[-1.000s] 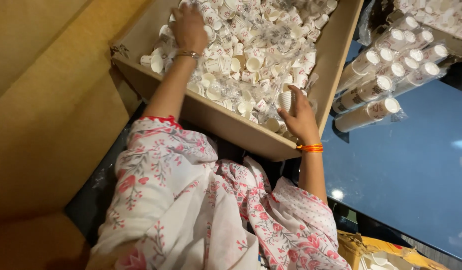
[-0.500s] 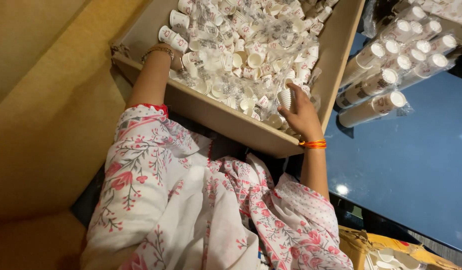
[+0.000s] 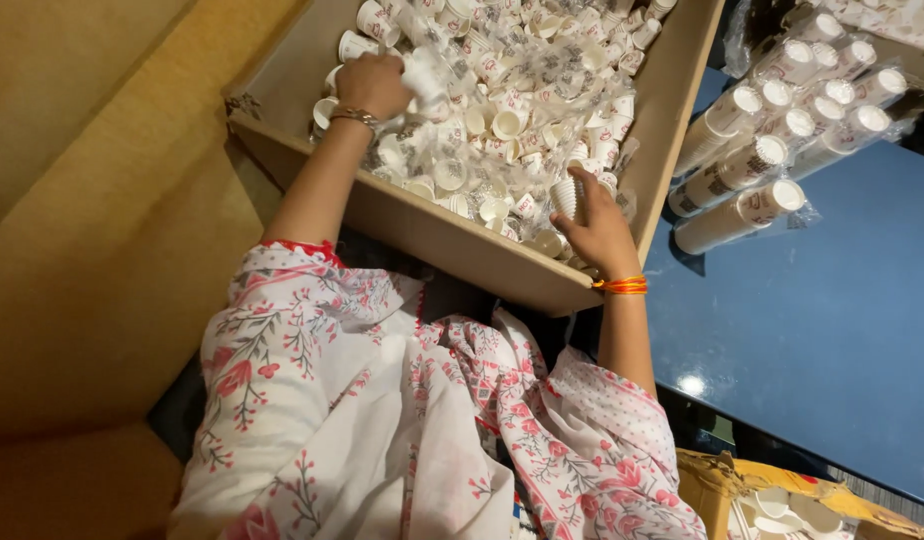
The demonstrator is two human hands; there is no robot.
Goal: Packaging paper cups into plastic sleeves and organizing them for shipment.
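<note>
Gripping a cup stack, right hand, left hand clutching cups, fingers hidden, box cropped.

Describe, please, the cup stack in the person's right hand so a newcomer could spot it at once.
Start at the big cardboard box full of loose white paper cups. At its near edge, towards the blue table, the right hand with the orange wrist thread holds a short cup stack. Unlike the scattered single cups, these are nested and upright.

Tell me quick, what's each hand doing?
Left hand: closed on small paper cups.
Right hand: closed around a short cup stack.
</note>
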